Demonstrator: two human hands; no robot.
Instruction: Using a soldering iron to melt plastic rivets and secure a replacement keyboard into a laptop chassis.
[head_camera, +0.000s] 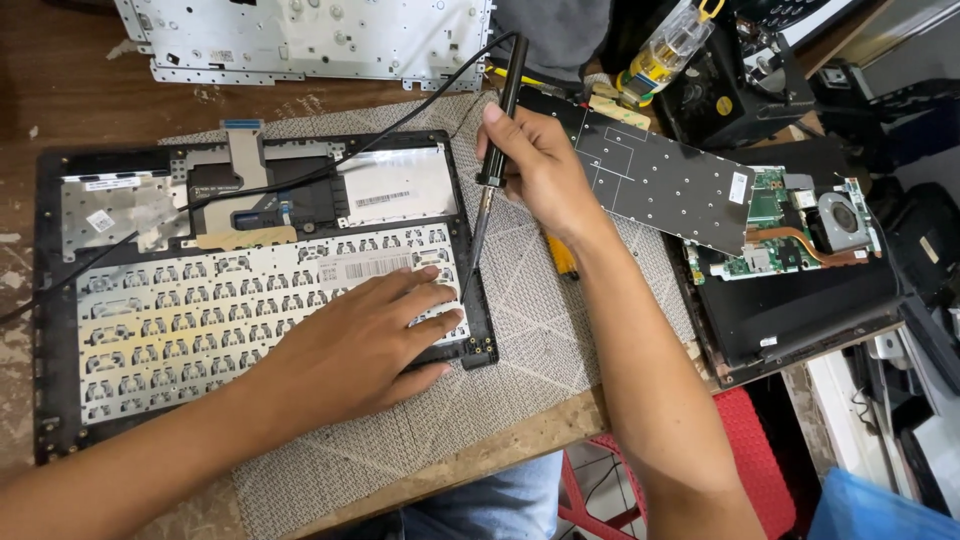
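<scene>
While left hand (365, 340) lies flat, fingers released, steadying the thin, likely fragile keyboard (250, 300) at centre, right hand (535, 165) pinches the light, stiff iron (490, 175) mid-handle.

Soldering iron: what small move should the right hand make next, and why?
Probably lower the tip slightly onto the frame edge. The right hand holds the soldering iron tilted, its tip right at the frame beside the keyboard back, while the left hand lies flat on the keyboard back near that spot.
</scene>
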